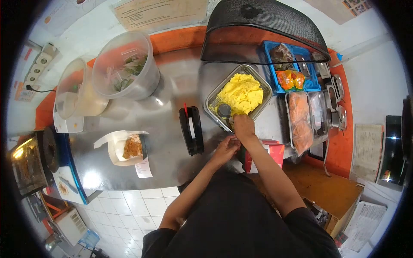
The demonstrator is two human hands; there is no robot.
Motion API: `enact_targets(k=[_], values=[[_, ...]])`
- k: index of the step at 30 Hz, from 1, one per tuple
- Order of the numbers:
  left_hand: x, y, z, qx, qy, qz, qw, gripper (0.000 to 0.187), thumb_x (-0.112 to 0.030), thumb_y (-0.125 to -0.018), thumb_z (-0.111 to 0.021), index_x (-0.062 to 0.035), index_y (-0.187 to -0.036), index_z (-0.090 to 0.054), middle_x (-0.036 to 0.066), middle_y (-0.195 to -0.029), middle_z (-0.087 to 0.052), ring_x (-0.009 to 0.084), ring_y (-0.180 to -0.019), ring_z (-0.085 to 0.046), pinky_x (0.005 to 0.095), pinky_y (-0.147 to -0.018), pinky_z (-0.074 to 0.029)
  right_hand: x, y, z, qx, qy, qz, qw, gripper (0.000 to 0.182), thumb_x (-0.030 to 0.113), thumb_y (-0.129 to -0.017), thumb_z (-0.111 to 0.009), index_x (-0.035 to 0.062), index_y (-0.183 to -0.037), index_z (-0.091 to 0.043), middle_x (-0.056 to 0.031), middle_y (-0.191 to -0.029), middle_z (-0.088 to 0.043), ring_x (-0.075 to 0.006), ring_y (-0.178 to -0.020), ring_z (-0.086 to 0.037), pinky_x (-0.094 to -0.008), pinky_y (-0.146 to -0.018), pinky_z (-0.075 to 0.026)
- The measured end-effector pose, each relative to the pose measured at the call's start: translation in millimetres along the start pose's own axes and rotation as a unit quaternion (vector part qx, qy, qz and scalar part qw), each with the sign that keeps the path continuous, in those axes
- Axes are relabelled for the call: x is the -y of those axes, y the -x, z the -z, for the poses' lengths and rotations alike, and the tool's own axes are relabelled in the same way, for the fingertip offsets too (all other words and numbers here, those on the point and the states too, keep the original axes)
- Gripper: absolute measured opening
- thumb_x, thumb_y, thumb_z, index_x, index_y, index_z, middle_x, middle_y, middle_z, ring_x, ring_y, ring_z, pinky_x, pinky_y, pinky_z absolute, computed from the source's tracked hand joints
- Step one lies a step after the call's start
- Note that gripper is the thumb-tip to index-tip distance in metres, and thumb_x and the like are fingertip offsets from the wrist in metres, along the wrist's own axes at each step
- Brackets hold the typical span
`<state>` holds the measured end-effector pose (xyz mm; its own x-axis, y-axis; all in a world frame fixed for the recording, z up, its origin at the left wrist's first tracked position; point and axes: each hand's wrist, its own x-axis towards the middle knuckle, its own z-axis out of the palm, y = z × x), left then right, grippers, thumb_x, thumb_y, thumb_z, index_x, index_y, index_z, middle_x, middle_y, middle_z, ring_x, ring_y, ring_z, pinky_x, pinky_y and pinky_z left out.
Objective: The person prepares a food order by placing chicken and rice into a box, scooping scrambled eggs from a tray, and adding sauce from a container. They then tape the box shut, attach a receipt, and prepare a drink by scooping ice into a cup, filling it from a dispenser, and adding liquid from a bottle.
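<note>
A metal tray [209, 102] holds a heap of yellow scrambled egg [243, 92]. A dark round-ended utensil [224, 111] sits in the tray's near left part. Right beside it my right hand [244, 127] is closed over the tray's near edge, back of the hand upward, and what its fingers hold is hidden. My left hand [226, 150] is just below the tray's near corner, with fingers curled and pinched together; anything between them is too small to name. A red box [275, 150] stands under my right forearm.
On the left are an opened paper food box [115, 151], a receipt [143, 168] and two clear tubs [142, 81]. A black case [191, 131] lies mid-counter. To the right are a blue basket [272, 79] and packs of orange food [300, 120]. A black mesh cover [266, 17] leans behind.
</note>
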<state>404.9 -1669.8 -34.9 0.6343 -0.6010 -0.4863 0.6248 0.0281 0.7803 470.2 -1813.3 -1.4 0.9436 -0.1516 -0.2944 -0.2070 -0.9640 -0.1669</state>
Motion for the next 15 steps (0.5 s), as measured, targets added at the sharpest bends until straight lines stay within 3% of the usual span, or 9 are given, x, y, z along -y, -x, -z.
enact_targets(k=[3,6,9,12,15], values=[[-17,7,-5,-0.009,-0.002,0.016,1.0,0.047,-0.013,-0.1,-0.064,-0.0064,-0.143,-0.046,0.009,-0.117,-0.065,0.017,-0.1,-0.066,0.0329,-0.084,-0.056,-3,2,-3,-0.065,0.024,0.081,0.994,0.012,0.005,-0.082,-0.064,-0.0005,-0.092,-0.067,-0.0257,-0.093,-0.065,-0.0419,-0.091,-0.066,-0.0484,-0.084,-0.056],[-13,5,-5,0.0,0.0,0.008,1.0,0.049,-0.015,-0.102,-0.061,-0.0049,-0.147,-0.042,0.011,-0.127,-0.059,0.0202,-0.109,-0.064,0.0344,-0.094,-0.054,-6,9,8,-0.089,-0.12,0.141,0.979,0.014,0.001,-0.086,-0.059,-0.0021,-0.098,-0.065,-0.0259,-0.095,-0.063,-0.0433,-0.09,-0.066,-0.0492,-0.08,-0.056],[-19,7,-14,-0.022,0.051,0.022,0.998,0.059,-0.017,-0.102,-0.062,-0.0038,-0.152,-0.034,0.014,-0.133,-0.056,0.0211,-0.114,-0.063,0.0348,-0.096,-0.053,-11,13,32,-0.066,-0.113,0.114,0.985,0.014,0.001,-0.089,-0.056,-0.0041,-0.1,-0.063,-0.0255,-0.097,-0.061,-0.0445,-0.089,-0.065,-0.0498,-0.078,-0.056],[-23,6,-20,-0.044,0.027,0.026,0.998,0.068,-0.02,-0.101,-0.063,-0.0041,-0.157,-0.026,0.016,-0.143,-0.049,0.0229,-0.12,-0.06,0.0356,-0.099,-0.052,-5,30,69,-0.112,-0.114,0.084,0.984,0.014,0.0,-0.09,-0.056,-0.0039,-0.102,-0.062,-0.0246,-0.104,-0.059,-0.0447,-0.088,-0.066,-0.0501,-0.075,-0.056],[-27,9,-25,-0.068,0.126,0.042,0.989,0.074,-0.021,-0.1,-0.064,-0.0049,-0.159,-0.022,0.018,-0.151,-0.042,0.0242,-0.126,-0.056,0.0365,-0.103,-0.05,-22,33,65,-0.14,-0.025,0.086,0.986,0.022,0.0,-0.087,-0.057,-0.0066,-0.108,-0.06,-0.0229,-0.113,-0.056,-0.0405,-0.092,-0.068,-0.0447,-0.074,-0.059]])
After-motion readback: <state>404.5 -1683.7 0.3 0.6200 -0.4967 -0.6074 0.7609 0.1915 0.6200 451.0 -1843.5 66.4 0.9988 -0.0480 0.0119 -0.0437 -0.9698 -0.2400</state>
